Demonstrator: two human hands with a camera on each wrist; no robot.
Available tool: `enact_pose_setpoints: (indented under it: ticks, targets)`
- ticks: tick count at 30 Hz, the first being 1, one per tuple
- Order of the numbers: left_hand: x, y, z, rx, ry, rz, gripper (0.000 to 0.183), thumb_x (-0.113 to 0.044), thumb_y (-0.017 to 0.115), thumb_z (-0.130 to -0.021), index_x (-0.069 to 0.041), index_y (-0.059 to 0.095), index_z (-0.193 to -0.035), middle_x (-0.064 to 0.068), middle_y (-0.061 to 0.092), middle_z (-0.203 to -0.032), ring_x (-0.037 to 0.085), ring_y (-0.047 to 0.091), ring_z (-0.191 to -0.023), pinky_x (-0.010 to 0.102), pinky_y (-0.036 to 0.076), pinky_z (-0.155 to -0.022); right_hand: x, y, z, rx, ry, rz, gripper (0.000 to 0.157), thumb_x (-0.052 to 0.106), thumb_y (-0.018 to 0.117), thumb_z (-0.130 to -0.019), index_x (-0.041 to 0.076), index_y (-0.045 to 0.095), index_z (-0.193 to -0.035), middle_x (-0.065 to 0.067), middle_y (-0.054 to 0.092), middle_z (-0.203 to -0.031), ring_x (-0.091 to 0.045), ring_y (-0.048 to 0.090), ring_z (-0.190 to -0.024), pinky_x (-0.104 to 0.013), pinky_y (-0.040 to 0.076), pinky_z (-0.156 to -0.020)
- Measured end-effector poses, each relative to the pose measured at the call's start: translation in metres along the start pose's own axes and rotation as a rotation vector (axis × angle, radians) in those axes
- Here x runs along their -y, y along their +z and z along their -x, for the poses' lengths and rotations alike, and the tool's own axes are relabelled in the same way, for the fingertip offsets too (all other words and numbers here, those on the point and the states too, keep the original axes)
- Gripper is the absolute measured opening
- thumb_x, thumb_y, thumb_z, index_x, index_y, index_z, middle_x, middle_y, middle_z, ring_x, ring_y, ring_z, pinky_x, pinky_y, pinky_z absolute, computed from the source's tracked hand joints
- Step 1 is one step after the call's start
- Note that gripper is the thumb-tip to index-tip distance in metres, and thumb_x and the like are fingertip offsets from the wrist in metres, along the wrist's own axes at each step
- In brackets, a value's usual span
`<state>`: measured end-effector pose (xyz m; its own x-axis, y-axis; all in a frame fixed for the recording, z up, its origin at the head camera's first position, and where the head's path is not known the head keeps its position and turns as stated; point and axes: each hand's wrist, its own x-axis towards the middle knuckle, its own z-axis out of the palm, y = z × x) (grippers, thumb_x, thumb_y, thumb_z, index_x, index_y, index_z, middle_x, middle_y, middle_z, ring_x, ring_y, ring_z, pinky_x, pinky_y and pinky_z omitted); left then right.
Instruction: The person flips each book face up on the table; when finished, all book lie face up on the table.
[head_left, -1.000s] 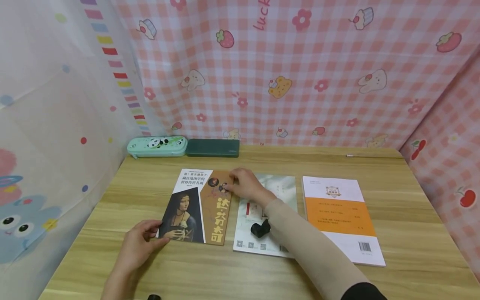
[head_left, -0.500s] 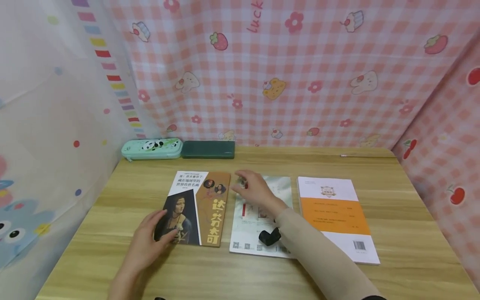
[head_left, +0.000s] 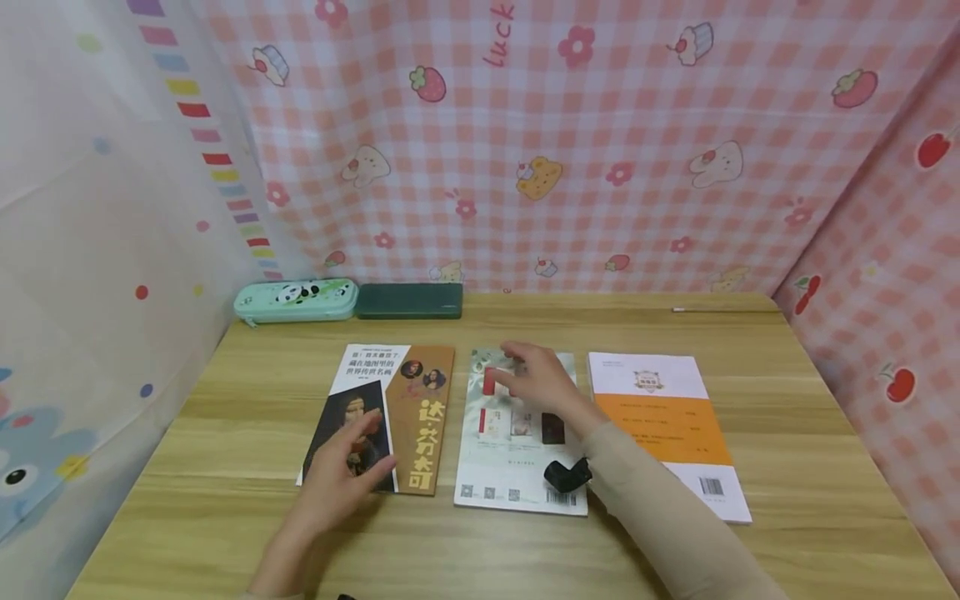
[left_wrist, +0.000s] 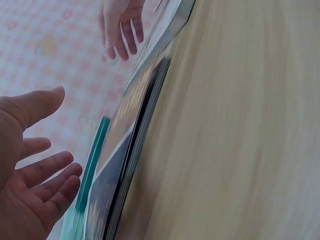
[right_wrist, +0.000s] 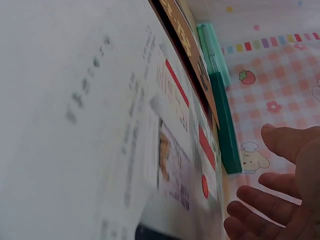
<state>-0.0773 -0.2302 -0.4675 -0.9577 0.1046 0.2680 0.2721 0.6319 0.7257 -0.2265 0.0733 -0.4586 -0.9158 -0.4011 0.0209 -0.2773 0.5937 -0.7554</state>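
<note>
From where I stand, three paperback books lie flat in a row on the wood-grain table (head_left: 465, 554). The leftmost, the painting book (head_left: 411, 421), has a cover split between white and brown, with a dark portrait of a woman, two small round portraits near the top and big gold Chinese characters down its right side. Just beside it, a little gap between, is the pale green-white book (head_left: 510, 467), showing small pictured covers, square codes along the bottom and a barcode. On the right is the white book with a broad orange band (head_left: 667, 421), a crest above the band and a barcode below.

The person's left hand (head_left: 333, 479) is over the lower part of the painting book, thumb and fingers spread, gripping nothing. The right hand (head_left: 543, 379) is over the upper part of the pale book, its fingers also loosely apart and holding nothing.

The left hand hides some of the portrait. A black fitting (head_left: 567, 477) at the right wrist covers part of the pale book's lower edge, and the beige sleeve (head_left: 663, 521) cuts across the banded book's lower left. The smallest print is too fine to read.
</note>
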Motion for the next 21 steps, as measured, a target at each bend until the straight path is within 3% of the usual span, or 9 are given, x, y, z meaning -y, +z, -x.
enact_pose_setpoints:
  ticks: [8, 12, 21]
  targets:
    - [-0.007, 0.024, -0.003, 0.069, 0.035, 0.034, 0.054, -0.011, 0.081, -0.086, 0.008, 0.06, -0.132, 0.021, 0.066, -0.126, 0.033, 0.065, -0.112, 0.05, 0.055, -0.095, -0.013, -0.014, 0.01, -0.026, 0.017, 0.012, 0.056, 0.031, 0.069, -0.097, 0.001, 0.055, -0.142, -0.017, 0.064, -0.132, -0.033, 0.062, -0.118, -0.048, 0.051, -0.101]
    - [-0.009, 0.031, -0.004, 0.084, 0.038, 0.028, 0.054, -0.013, 0.082, -0.085, 0.006, 0.062, -0.131, 0.02, 0.066, -0.129, 0.033, 0.063, -0.118, 0.051, 0.049, -0.104, -0.02, -0.022, 0.013, -0.051, 0.029, 0.005, 0.057, 0.03, 0.07, -0.097, 0.0, 0.054, -0.143, -0.018, 0.064, -0.131, -0.034, 0.062, -0.117, -0.049, 0.052, -0.1]
    - [-0.021, 0.041, -0.011, 0.172, -0.049, 0.062, 0.062, -0.017, 0.084, -0.083, -0.001, 0.06, -0.138, 0.018, 0.059, -0.14, 0.034, 0.053, -0.132, 0.049, 0.037, -0.115, -0.035, -0.033, 0.02, -0.077, -0.005, 0.03, 0.054, 0.029, 0.071, -0.096, 0.0, 0.057, -0.14, -0.019, 0.065, -0.127, -0.034, 0.065, -0.111, -0.048, 0.056, -0.095]
